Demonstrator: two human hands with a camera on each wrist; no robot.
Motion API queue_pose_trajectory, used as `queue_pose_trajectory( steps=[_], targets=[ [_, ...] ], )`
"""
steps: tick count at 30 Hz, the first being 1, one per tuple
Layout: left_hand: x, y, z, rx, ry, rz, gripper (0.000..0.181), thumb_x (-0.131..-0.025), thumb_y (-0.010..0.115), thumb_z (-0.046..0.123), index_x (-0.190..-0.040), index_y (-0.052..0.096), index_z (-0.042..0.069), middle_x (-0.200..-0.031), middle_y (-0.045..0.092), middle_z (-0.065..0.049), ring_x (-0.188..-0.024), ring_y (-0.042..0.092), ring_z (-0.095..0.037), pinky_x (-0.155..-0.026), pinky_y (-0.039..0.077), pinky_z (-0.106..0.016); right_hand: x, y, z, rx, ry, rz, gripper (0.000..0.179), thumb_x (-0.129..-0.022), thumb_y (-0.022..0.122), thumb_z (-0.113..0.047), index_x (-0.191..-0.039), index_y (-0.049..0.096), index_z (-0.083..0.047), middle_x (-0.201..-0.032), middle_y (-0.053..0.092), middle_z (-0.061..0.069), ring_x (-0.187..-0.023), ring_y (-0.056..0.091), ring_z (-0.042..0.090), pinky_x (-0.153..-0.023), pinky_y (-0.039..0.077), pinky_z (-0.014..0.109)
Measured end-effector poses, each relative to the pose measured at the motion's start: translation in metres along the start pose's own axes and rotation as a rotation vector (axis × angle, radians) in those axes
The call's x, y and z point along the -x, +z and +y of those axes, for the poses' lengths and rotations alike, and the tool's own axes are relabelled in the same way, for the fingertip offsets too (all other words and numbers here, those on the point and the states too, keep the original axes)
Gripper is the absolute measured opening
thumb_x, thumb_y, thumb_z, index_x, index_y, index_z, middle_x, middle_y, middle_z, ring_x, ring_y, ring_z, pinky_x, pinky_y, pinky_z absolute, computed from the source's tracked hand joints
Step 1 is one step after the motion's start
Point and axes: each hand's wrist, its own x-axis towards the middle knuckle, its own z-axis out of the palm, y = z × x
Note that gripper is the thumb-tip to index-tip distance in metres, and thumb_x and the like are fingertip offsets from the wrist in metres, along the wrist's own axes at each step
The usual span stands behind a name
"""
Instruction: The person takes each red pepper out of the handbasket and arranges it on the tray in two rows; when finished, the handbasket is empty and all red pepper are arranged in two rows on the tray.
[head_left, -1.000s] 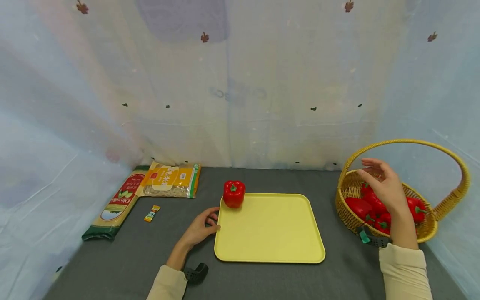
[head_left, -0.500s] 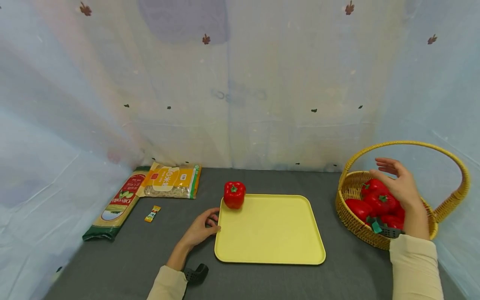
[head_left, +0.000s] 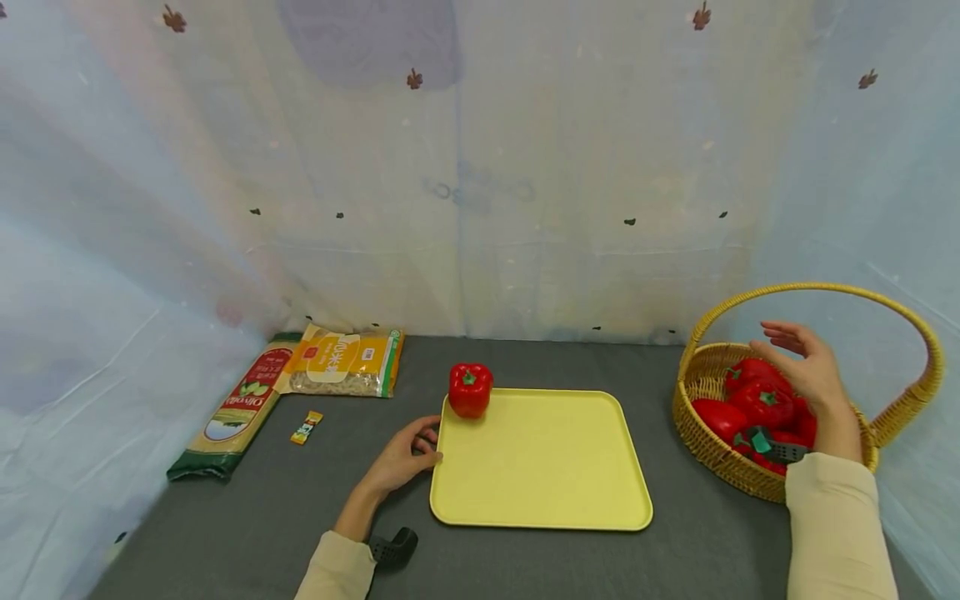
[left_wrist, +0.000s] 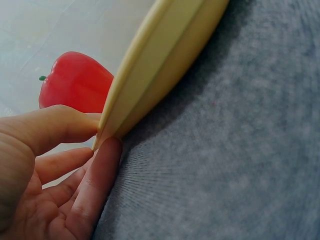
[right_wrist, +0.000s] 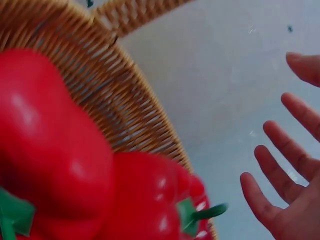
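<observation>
My left hand (head_left: 403, 457) pinches the left rim of a yellow tray (head_left: 540, 458). In the left wrist view the thumb lies on one side of the tray's edge (left_wrist: 150, 70) and a finger on the other. One red bell pepper (head_left: 470, 392) stands upright on the tray's far left corner. My right hand (head_left: 806, 367) hovers over a wicker basket (head_left: 701, 450) holding several red bell peppers (head_left: 761, 402). Its fingers are spread and hold nothing in the right wrist view, apart from the nearest pepper (right_wrist: 145, 195).
The basket's tall handle (head_left: 817, 287) arches over the right hand. At the back left lie a yellow bag of grain (head_left: 341, 362) and a long green-and-tan packet (head_left: 232, 408). A small wrapped sweet (head_left: 306, 427) lies in front of them. A printed curtain (head_left: 525, 208) hangs behind the table.
My right hand has shifted a little to the right over the basket, staying raised above the peppers. The left hand, tray and pepper on it have stayed in place.
</observation>
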Motion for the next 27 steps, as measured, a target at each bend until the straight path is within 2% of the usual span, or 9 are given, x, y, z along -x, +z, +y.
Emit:
queue_pose_trajectory(
  steps=[6, 11, 13, 16, 18, 21, 24, 27],
  targets=[
    [0.001, 0.000, 0.001, -0.002, 0.004, 0.009, 0.056, -0.083, 0.063, -0.003, -0.134, 0.039, -0.011, -0.104, 0.051, -0.024, -0.080, 0.053, -0.022, -0.064, 0.046, -0.025, 0.006, 0.002, -0.007, -0.017, 0.038, 0.021, 0.050, -0.088, 0.063, -0.034, -0.135, 0.049, -0.026, -0.115, 0.047, -0.024, -0.100, 0.040, -0.007, -0.073, 0.034, 0.016],
    [0.001, 0.001, 0.002, -0.013, 0.000, 0.000, 0.055, -0.084, 0.062, -0.003, -0.134, 0.039, -0.011, -0.104, 0.051, -0.024, -0.080, 0.053, -0.022, -0.064, 0.046, -0.025, 0.014, 0.004, -0.021, -0.033, 0.064, 0.037, 0.048, -0.089, 0.062, -0.034, -0.134, 0.050, -0.026, -0.112, 0.046, -0.025, -0.097, 0.040, -0.009, -0.070, 0.034, 0.010],
    [0.000, 0.001, 0.000, -0.010, 0.002, -0.001, 0.056, -0.084, 0.062, -0.003, -0.134, 0.039, -0.011, -0.104, 0.051, -0.024, -0.080, 0.052, -0.022, -0.064, 0.046, -0.025, 0.017, 0.005, -0.027, -0.028, 0.072, 0.046, 0.047, -0.089, 0.061, -0.034, -0.134, 0.050, -0.027, -0.116, 0.048, -0.017, -0.099, 0.041, -0.006, -0.071, 0.034, 0.011],
    [-0.003, 0.003, -0.009, -0.010, 0.004, 0.007, 0.056, -0.084, 0.063, -0.002, -0.134, 0.039, -0.011, -0.104, 0.051, -0.023, -0.080, 0.052, -0.022, -0.064, 0.046, -0.025, 0.022, 0.005, -0.033, 0.003, 0.086, 0.045, 0.047, -0.090, 0.058, -0.035, -0.136, 0.048, -0.028, -0.128, 0.047, -0.003, -0.109, 0.042, 0.009, -0.078, 0.033, 0.018],
    [-0.006, 0.004, -0.018, -0.013, 0.006, 0.017, 0.057, -0.084, 0.064, -0.001, -0.134, 0.039, -0.009, -0.104, 0.051, -0.021, -0.080, 0.052, -0.021, -0.064, 0.045, -0.025, 0.024, 0.005, -0.034, 0.041, 0.097, 0.028, 0.049, -0.091, 0.056, -0.037, -0.138, 0.045, -0.028, -0.136, 0.042, 0.005, -0.118, 0.040, 0.023, -0.087, 0.034, 0.027],
    [-0.010, 0.005, -0.030, -0.025, 0.003, 0.030, 0.057, -0.084, 0.065, 0.002, -0.135, 0.041, -0.006, -0.104, 0.052, -0.017, -0.080, 0.052, -0.019, -0.064, 0.045, -0.025, 0.025, 0.007, -0.035, 0.080, 0.103, -0.010, 0.053, -0.093, 0.052, -0.038, -0.142, 0.040, -0.023, -0.144, 0.034, 0.013, -0.123, 0.033, 0.043, -0.096, 0.031, 0.046],
    [-0.011, 0.004, -0.034, -0.022, 0.002, 0.036, 0.058, -0.083, 0.067, 0.005, -0.135, 0.042, -0.003, -0.103, 0.053, -0.015, -0.079, 0.052, -0.017, -0.065, 0.045, -0.026, 0.023, 0.010, -0.033, 0.095, 0.095, -0.068, 0.060, -0.094, 0.049, -0.038, -0.146, 0.033, -0.012, -0.146, 0.027, 0.025, -0.121, 0.029, 0.052, -0.094, 0.027, 0.062],
    [-0.011, 0.004, -0.036, -0.016, -0.007, 0.041, 0.058, -0.082, 0.068, 0.007, -0.134, 0.044, 0.000, -0.103, 0.053, -0.013, -0.079, 0.053, -0.017, -0.065, 0.046, -0.026, 0.021, 0.012, -0.033, 0.122, 0.099, -0.123, 0.067, -0.095, 0.047, -0.040, -0.146, 0.027, -0.004, -0.142, 0.025, 0.035, -0.120, 0.028, 0.056, -0.090, 0.026, 0.067]
  ],
)
